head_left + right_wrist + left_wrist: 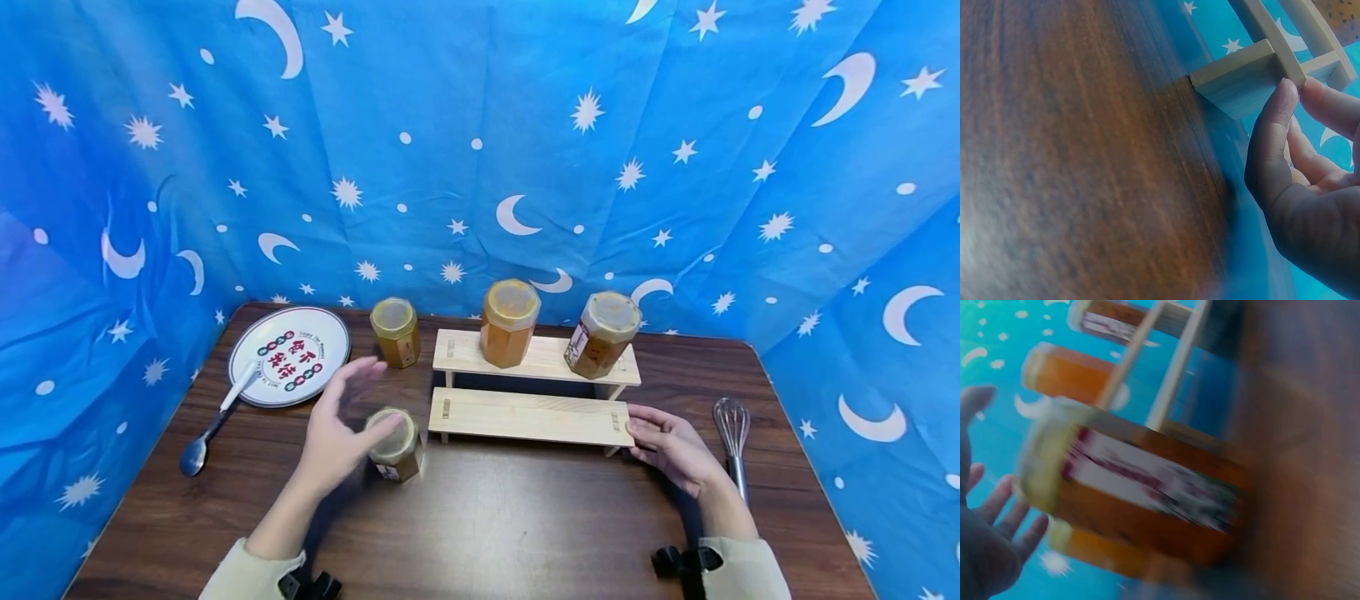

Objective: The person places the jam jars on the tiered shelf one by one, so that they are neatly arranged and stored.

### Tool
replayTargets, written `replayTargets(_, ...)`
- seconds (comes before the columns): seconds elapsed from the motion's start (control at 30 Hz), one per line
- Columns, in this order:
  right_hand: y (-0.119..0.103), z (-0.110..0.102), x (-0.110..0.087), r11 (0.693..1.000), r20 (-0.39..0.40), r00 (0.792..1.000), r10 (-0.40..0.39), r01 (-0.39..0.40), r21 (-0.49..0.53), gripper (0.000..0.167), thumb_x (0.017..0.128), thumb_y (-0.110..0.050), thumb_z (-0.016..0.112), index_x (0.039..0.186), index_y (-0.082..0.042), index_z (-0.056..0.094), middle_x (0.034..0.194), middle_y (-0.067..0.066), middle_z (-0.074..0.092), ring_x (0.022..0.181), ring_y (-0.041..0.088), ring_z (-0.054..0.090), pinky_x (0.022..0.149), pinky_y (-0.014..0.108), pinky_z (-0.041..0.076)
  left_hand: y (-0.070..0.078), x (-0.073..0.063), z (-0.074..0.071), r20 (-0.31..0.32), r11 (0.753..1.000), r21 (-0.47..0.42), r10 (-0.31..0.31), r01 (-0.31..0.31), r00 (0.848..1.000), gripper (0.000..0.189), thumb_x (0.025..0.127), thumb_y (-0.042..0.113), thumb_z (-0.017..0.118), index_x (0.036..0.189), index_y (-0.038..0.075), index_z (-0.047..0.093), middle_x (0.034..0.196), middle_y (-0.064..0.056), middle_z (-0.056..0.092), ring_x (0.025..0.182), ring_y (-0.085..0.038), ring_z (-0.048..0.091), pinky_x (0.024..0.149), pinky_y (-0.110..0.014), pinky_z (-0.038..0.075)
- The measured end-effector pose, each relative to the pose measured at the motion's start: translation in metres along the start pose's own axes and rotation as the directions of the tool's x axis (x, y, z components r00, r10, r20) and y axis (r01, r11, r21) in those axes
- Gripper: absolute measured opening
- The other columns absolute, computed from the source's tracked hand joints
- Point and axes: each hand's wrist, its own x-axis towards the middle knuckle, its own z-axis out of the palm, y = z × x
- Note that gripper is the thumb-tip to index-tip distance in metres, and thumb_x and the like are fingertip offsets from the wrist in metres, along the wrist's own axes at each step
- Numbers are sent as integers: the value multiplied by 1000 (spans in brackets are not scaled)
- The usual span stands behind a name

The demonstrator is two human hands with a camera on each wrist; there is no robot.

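My left hand [337, 442], fingers spread, is beside a honey-coloured jar [396, 457] at the front. In the head view its thumb overlaps the lid; contact is unclear. The left wrist view shows this jar [1147, 487] blurred, upright on the table, with a white and red label. My right hand [671, 446] pinches the right end of the low wooden shelf [525, 417] between thumb and fingertip, as the right wrist view shows at the board's corner [1288, 62]. Behind it stands a taller wooden shelf [465, 350] bearing an amber jar [510, 329] and a darker labelled jar [600, 337].
Another jar [396, 333] stands at the back, left of the shelves. Farther left lies a white plate [255, 333] with printed characters, a spoon [217, 421] leaning on its rim. A whisk [733, 433] lies on the right. A blue starry cloth [450, 108] hangs around the table.
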Motion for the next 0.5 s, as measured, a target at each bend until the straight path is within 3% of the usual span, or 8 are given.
replayTargets(0.1,-1,1,0,1000,3,1000,-2,2,-2,32,105,-5,61,136,-5,54,109,0,70,92,11,68,78,27,59,-17,-18,-6,10,997,-74,-7,8,1000,85,77,-10,86,150,2,44,145,-20,55,132,-35,52,110,-34,45)
replayTargets(0.2,-1,1,-1,1000,20,1000,-17,16,14,26,105,-3,60,130,-9,58,108,0,70,91,11,68,77,26,59,-36,-34,-8,39,992,-113,-49,53,998,92,73,-13,87,152,1,42,145,-27,51,132,-31,53,108,-29,46)
replayTargets(0.37,1,1,-1,999,52,998,-32,31,35,24,105,-1,58,119,-19,65,106,-1,71,90,10,68,77,25,59,-62,-56,-5,77,982,-73,-170,175,982,99,70,-1,95,153,8,42,147,-17,50,129,-17,54,104,-21,46)
replayTargets(0.5,1,1,-1,999,31,999,-21,20,27,23,105,-2,59,118,-20,65,106,-1,70,90,10,67,77,25,59,-72,-62,-2,81,972,-51,-223,228,971,103,68,5,98,154,14,42,150,-8,47,128,-14,55,105,-20,45)
